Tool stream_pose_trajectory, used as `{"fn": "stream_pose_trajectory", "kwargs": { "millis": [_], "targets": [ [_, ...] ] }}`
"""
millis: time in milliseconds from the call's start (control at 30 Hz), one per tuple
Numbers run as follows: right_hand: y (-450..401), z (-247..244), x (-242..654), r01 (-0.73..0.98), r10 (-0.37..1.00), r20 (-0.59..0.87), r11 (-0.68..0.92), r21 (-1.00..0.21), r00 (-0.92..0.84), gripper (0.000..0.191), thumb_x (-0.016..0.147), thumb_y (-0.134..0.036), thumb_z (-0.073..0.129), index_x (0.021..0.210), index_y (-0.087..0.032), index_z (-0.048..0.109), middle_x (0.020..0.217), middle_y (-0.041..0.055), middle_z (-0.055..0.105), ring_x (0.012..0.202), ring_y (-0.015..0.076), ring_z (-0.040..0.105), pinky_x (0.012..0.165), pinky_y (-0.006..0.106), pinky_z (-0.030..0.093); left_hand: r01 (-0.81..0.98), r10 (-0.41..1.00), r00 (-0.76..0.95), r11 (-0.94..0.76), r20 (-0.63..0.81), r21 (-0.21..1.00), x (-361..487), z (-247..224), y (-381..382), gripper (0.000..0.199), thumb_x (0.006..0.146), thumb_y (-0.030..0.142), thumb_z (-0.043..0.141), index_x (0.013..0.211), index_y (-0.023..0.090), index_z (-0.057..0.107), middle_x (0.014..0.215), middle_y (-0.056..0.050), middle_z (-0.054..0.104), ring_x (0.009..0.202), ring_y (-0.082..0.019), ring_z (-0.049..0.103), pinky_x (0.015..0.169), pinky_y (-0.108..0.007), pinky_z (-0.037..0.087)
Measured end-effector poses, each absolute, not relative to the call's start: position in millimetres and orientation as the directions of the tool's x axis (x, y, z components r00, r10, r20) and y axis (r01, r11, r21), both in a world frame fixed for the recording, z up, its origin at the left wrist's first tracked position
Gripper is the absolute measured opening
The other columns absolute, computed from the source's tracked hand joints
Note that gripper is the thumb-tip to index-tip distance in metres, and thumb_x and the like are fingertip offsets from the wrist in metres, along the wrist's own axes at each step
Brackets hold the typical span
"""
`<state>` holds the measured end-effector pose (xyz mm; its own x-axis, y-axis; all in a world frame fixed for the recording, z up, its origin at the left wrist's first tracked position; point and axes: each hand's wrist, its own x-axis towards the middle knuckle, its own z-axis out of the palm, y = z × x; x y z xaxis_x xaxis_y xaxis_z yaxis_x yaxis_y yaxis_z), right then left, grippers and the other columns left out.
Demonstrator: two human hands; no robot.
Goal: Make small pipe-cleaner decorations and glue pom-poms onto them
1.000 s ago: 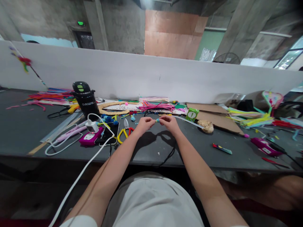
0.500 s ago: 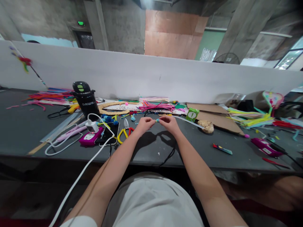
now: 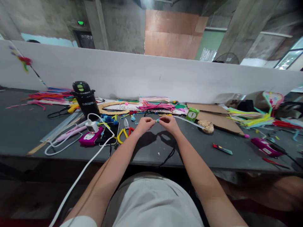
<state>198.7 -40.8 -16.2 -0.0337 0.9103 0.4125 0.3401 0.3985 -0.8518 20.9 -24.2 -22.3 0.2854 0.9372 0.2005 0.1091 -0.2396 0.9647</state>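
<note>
Just above the grey table, my left hand (image 3: pixel 145 125) and my right hand (image 3: pixel 169 123) meet fingertip to fingertip. Between them they pinch a small light-blue piece (image 3: pixel 157 120); it looks fuzzy like pipe cleaner, but it is too small to be sure. Both hands are closed on it, thumbs against forefingers. To the left of my left hand lie yellow-and-red handled pliers (image 3: pixel 123 135), jaws pointing away from me. A bundle of pink pipe cleaners (image 3: pixel 157 106) lies behind my hands.
A black bottle (image 3: pixel 86 101) stands at left near a purple power strip (image 3: pixel 91 137) and a white cable (image 3: pixel 82 169). On the right are a green box (image 3: pixel 192 114), a tan lump (image 3: pixel 205 126), cardboard (image 3: pixel 224 121) and a utility knife (image 3: pixel 222 148). A white partition (image 3: pixel 132 72) closes the back.
</note>
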Motion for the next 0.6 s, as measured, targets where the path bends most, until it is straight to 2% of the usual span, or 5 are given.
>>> {"fn": "stream_pose_trajectory", "kwargs": {
  "millis": [400,600],
  "targets": [
    [-40.4,-14.8,198.9,0.325,0.916,0.401,0.389,-0.862,-0.032,0.020,0.068,-0.036,0.067,0.078,-0.019,0.071,0.073,0.0047,0.069,0.068,0.0186,0.063,0.068,0.033,0.051,0.122,0.937,0.287,-0.243,0.201,0.962,20.6,-22.2,-23.4,0.036,0.070,0.047,0.064,0.059,0.014,0.056,0.046,0.004,0.045,0.044,-0.006,0.038,0.045,-0.020,0.029],
    [-36.4,-14.3,200.3,0.207,0.938,0.346,0.332,-0.920,0.033,0.019,0.070,-0.034,0.057,0.075,-0.019,0.066,0.066,0.0025,0.065,0.061,0.0157,0.059,0.059,0.029,0.048,0.044,0.942,0.265,-0.227,0.208,0.973,18.6,-20.3,-21.4,0.035,0.069,0.047,0.065,0.058,0.015,0.055,0.048,0.004,0.046,0.044,-0.007,0.039,0.044,-0.021,0.031]
  ]
}}
